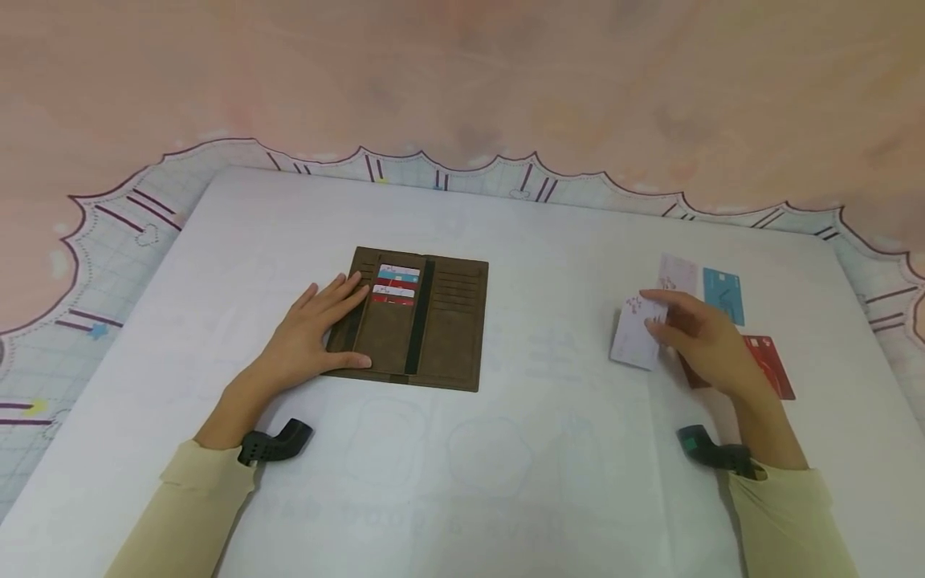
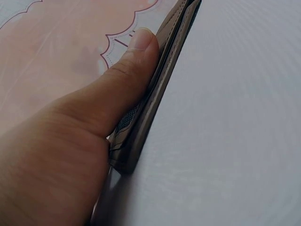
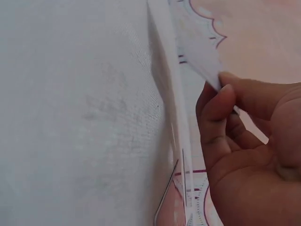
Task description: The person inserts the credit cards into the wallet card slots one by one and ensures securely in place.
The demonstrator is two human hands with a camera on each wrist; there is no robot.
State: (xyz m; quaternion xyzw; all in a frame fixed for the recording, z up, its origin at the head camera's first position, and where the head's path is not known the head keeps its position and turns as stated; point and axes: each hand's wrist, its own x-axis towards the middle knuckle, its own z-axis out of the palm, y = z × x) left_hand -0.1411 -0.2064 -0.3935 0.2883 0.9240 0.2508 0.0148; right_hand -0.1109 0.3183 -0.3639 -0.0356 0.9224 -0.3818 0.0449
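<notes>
One white card (image 1: 633, 335) is being pinched by the right hand (image 1: 702, 341), near a blue card (image 1: 723, 295) and a red card (image 1: 773, 368). To the left, an open brown wallet (image 1: 450, 345) is being held down by the spread left hand (image 1: 307, 335). It seems a card is being picked out to be put away; for the next move, careful lining up with a free slot (image 1: 455, 291) is probably being called for.

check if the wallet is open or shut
Open: the wallet lies spread under the left hand, its card slots and tucked cards showing.
</notes>
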